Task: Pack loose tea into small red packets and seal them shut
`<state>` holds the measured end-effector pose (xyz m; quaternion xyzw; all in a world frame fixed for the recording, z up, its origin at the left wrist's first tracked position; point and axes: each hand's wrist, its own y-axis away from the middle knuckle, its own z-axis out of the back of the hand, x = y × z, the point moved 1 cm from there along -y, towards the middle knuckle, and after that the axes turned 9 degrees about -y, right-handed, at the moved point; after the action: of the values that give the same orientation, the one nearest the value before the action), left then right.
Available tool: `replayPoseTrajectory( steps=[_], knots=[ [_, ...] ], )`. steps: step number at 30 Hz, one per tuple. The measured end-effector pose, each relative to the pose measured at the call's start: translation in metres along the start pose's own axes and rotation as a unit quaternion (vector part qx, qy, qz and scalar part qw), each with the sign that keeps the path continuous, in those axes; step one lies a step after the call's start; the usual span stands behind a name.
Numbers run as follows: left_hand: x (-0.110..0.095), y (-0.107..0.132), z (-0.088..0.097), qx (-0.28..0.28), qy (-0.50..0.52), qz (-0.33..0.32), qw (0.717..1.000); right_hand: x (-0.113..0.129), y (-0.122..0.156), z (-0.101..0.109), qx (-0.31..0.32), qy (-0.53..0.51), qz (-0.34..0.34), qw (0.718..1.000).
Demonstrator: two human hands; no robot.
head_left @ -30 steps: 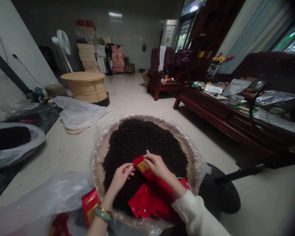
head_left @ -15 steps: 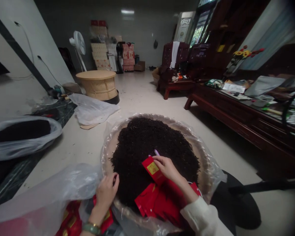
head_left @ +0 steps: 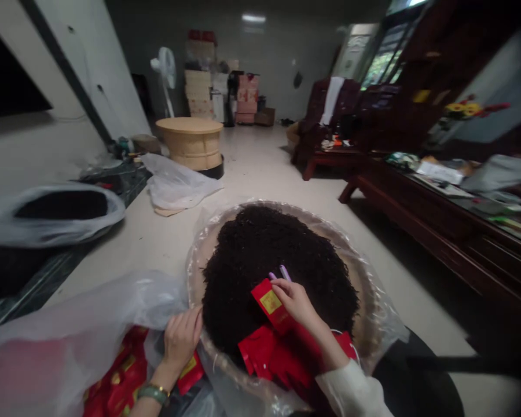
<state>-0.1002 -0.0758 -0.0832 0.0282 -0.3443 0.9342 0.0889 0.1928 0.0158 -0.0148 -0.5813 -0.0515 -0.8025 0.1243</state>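
Currently right fingers [head_left: 283, 288] pinch one red packet [head_left: 271, 302]; left fingers [head_left: 193, 319], grip unclear, near one round tray [head_left: 371, 292]; two purple sticks [head_left: 285, 273].

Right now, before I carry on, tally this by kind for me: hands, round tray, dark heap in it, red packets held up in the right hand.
Hands, left hand and right hand: 2
Round tray: 1
Dark heap: 1
Red packet held up: 1
Total: 5
Other red items overlap too much to count.
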Motion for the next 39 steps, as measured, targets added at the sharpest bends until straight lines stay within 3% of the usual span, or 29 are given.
replayPoseTrajectory(
  steps=[8,13,18,21,26,28,29,31,32,35,37,39],
  knots=[
    [-0.002,0.018,0.006,0.076,0.028,-0.014,0.997,0.019,0.008,-0.037,0.150,-0.004,-0.020,0.988],
    [0.001,0.028,0.014,0.076,0.062,-0.045,0.994,0.026,0.012,-0.047,0.175,0.021,-0.024,0.984],
    [0.008,0.031,0.021,0.048,0.069,-0.033,0.996,0.024,0.013,-0.048,0.162,0.037,-0.016,0.986],
    [0.027,0.036,0.027,0.035,0.077,-0.032,0.996,0.021,0.014,-0.047,0.162,0.035,-0.011,0.986],
    [0.084,0.045,0.056,0.026,0.061,0.007,0.998,0.019,0.014,-0.043,0.156,0.030,-0.010,0.987],
    [0.094,0.035,0.069,0.032,0.014,0.090,0.995,0.021,0.014,-0.043,0.151,0.032,-0.003,0.988],
    [0.090,0.026,0.074,0.029,0.016,0.124,0.992,0.024,0.014,-0.043,0.149,0.033,0.004,0.988],
    [0.064,-0.002,0.079,0.037,0.097,0.175,0.979,0.032,0.013,-0.045,0.151,0.039,0.027,0.987],
    [0.043,-0.019,0.078,0.064,0.173,0.193,0.964,0.037,0.013,-0.046,0.156,0.045,0.042,0.986],
    [-0.030,-0.065,0.063,0.201,0.379,0.201,0.881,0.045,0.014,-0.044,0.162,0.073,0.089,0.980],
    [-0.067,-0.086,0.048,0.246,0.442,0.219,0.834,0.041,0.014,-0.036,0.102,0.091,0.112,0.984],
    [-0.085,-0.096,0.033,0.236,0.512,0.286,0.775,0.027,0.013,-0.024,-0.025,0.098,0.124,0.987]
  ],
)
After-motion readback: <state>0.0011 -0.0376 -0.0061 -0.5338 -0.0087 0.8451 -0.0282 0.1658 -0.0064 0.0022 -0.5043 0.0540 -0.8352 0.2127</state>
